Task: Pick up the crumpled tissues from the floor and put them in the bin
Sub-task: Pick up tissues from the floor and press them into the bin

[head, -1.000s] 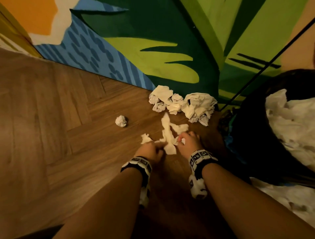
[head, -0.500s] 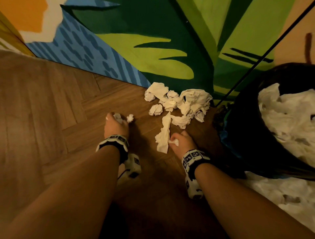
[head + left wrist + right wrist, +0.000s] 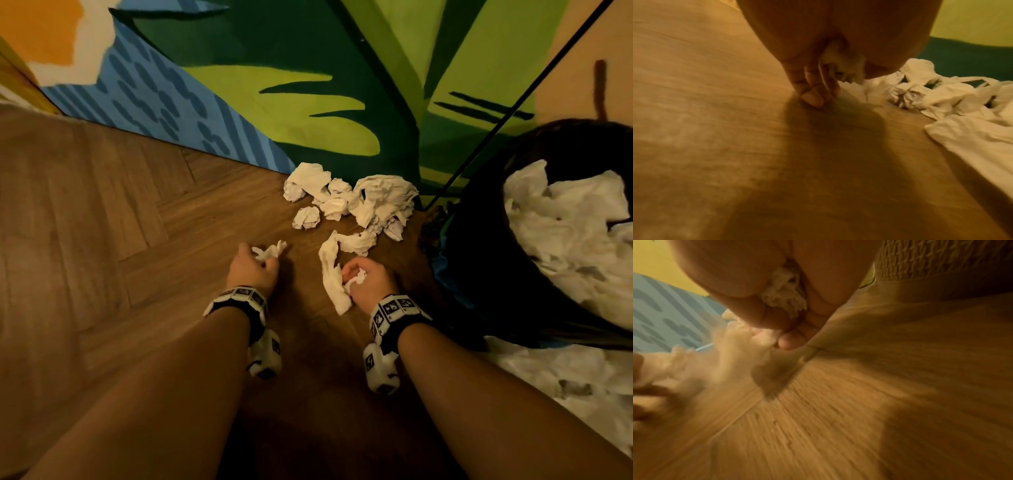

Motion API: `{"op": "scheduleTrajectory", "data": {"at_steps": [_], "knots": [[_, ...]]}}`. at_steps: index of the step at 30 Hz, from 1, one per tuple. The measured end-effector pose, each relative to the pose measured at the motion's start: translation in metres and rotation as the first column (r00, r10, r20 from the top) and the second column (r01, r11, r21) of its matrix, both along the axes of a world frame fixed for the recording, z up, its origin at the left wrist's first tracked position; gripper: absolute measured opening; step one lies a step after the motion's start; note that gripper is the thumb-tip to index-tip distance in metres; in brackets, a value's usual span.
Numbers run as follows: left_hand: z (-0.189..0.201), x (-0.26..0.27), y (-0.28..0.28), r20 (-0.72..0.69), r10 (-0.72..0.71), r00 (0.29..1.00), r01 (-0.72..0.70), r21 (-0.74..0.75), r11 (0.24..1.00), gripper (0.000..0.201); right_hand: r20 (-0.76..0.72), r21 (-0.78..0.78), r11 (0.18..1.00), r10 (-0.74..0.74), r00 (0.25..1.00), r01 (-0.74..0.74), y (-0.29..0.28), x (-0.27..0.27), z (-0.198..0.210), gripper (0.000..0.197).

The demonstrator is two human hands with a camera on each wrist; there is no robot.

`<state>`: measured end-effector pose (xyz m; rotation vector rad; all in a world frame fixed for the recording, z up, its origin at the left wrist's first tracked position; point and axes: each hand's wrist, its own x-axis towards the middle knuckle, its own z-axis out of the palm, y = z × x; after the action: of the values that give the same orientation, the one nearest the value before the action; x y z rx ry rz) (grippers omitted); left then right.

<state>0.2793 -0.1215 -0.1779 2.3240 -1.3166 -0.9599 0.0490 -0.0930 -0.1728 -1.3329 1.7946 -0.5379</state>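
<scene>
The painted wall (image 3: 308, 85) ran behind the wood floor (image 3: 102, 240), with the dark bin (image 3: 479, 274) on the right already stuffed with white paper. Both arms reached down to the floor: left hand (image 3: 251, 270) curled its grip around a small tissue wad (image 3: 270, 251), right hand (image 3: 368, 281) pinching a long tissue strip (image 3: 330, 274). The tissue pile (image 3: 352, 202) sat crumpled and white against the wall, just beside the bin.
</scene>
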Motion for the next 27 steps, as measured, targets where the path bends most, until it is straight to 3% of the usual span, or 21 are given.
{"op": "scheduleTrajectory", "data": {"at_steps": [2, 4, 6, 8, 11, 13, 15, 19, 22, 27], "knots": [[0.003, -0.01, 0.003, -0.07, -0.077, 0.995, 0.073, -0.059, 0.996, 0.018, 0.023, -0.019, 0.999, -0.03, 0.999, 0.031, 0.0, 0.001, 0.006, 0.038], [0.007, -0.02, 0.005, -0.072, -0.21, 0.975, 0.204, -0.077, 0.976, 0.016, 0.016, -0.037, 0.998, -0.049, 0.999, 0.049, 0.001, 0.001, 0.012, 0.029], [0.01, -0.033, 0.008, -0.087, -0.32, 0.944, 0.314, -0.073, 0.947, 0.026, -0.013, -0.065, 0.996, -0.061, 0.998, 0.06, 0.005, -0.002, 0.018, 0.023], [0.012, -0.048, 0.012, -0.124, -0.429, 0.895, 0.43, -0.015, 0.903, 0.05, -0.025, -0.08, 0.994, -0.072, 0.997, 0.07, 0.008, -0.008, 0.025, 0.022], [0.013, -0.072, 0.016, -0.121, -0.63, 0.767, 0.642, 0.148, 0.752, 0.085, -0.026, -0.096, 0.994, -0.063, 0.998, 0.06, 0.016, -0.021, 0.035, 0.025], [0.009, -0.085, 0.019, -0.086, -0.733, 0.674, 0.729, 0.236, 0.643, 0.083, -0.016, -0.094, 0.995, -0.048, 0.999, 0.047, 0.021, -0.031, 0.041, 0.029], [0.007, -0.096, 0.023, -0.002, -0.788, 0.616, 0.757, 0.279, 0.591, 0.07, 0.025, -0.066, 0.996, -0.067, 0.997, 0.068, 0.029, -0.04, 0.046, 0.032], [0.009, -0.109, 0.029, 0.125, -0.76, 0.638, 0.725, 0.236, 0.647, 0.04, 0.02, -0.094, 0.995, -0.035, 0.999, 0.037, 0.048, -0.056, 0.053, 0.031], [0.016, -0.115, 0.041, 0.047, -0.718, 0.695, 0.706, 0.15, 0.692, 0.02, -0.033, -0.106, 0.994, 0.002, 0.999, -0.006, 0.063, -0.065, 0.059, 0.007], [0.058, -0.106, 0.054, -0.081, -0.587, 0.806, 0.586, -0.04, 0.81, 0.02, -0.002, -0.062, 0.996, 0.068, 0.998, -0.068, 0.075, -0.059, 0.073, 0.023]]}}
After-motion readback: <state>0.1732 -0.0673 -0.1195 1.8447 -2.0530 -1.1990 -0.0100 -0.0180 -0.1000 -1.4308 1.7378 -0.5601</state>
